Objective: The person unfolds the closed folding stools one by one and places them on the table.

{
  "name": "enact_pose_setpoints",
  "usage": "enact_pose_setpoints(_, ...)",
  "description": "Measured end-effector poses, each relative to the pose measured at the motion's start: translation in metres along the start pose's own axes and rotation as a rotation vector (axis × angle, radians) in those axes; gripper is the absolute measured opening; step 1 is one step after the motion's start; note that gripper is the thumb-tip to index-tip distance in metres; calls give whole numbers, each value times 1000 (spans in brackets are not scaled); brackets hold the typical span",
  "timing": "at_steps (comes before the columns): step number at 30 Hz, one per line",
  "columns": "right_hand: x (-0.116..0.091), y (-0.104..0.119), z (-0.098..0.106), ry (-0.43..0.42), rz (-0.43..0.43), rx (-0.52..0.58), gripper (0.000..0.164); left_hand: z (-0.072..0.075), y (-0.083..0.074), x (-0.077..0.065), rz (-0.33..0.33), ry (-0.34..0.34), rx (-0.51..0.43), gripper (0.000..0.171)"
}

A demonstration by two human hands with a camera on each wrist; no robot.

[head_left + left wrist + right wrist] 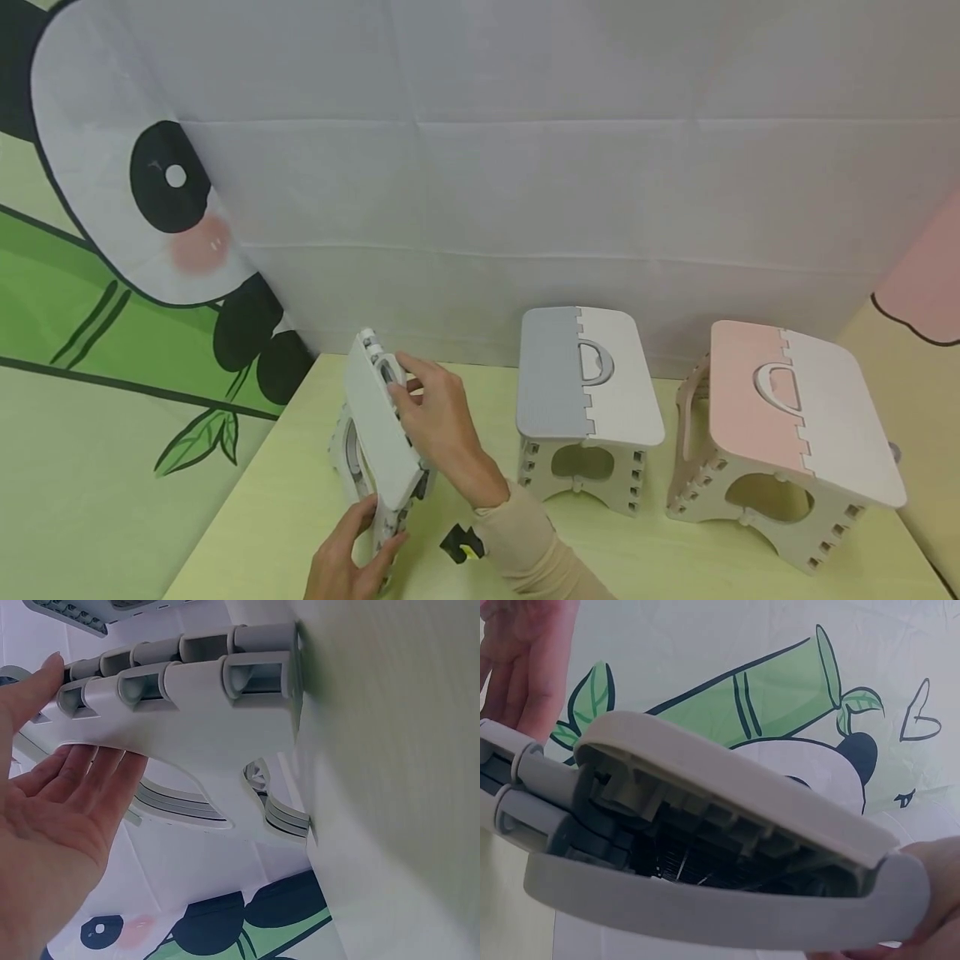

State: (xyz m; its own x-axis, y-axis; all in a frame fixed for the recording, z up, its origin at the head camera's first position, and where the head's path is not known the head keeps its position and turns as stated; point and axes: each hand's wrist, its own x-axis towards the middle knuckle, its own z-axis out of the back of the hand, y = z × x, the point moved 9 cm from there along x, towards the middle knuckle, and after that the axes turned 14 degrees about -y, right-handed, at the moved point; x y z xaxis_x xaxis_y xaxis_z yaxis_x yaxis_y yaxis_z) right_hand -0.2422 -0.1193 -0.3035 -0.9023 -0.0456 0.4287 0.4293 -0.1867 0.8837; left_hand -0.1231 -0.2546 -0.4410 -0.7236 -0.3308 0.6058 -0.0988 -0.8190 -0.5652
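A partly folded step stool stands tilted on the table at the left, its white seat half facing up. In the right wrist view its two seat halves form a narrow wedge, with ribs showing inside. My right hand grips the seat's upper edge at the handle, thumb and fingers bent over it. Lower down, my left hand holds the near end of the stool. The left wrist view shows its fingers under the curved edge of the leg panel and the thumb by the hinge knuckles.
An unfolded grey-and-white stool stands right of my right hand. Farther right is an unfolded pink-and-white stool. A small black object with a yellow mark shows beside my right sleeve. Behind the table hangs a panda-print cloth.
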Motion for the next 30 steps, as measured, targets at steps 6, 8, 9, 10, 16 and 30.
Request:
enact_pose_setpoints(6,2,2,-2,-7,-10,10,39,-1,-1,1,7,3,-28,57)
enact_pose_setpoints(8,2,2,-2,-7,-15,14,39,-2,-1,1,15,8,-35,57)
enact_pose_setpoints(9,2,2,-3,-7,-18,17,39,-2,-1,1,19,11,-42,57)
enact_pose_setpoints(10,2,2,-3,-8,-21,19,39,-2,-1,1,22,12,-43,57)
enact_pose_setpoints(16,2,3,-4,-7,-41,48,39,-3,-1,0,32,17,-69,57)
enact_pose_setpoints(30,-4,15,-11,26,-3,105,41,-6,2,0,88,46,-122,60)
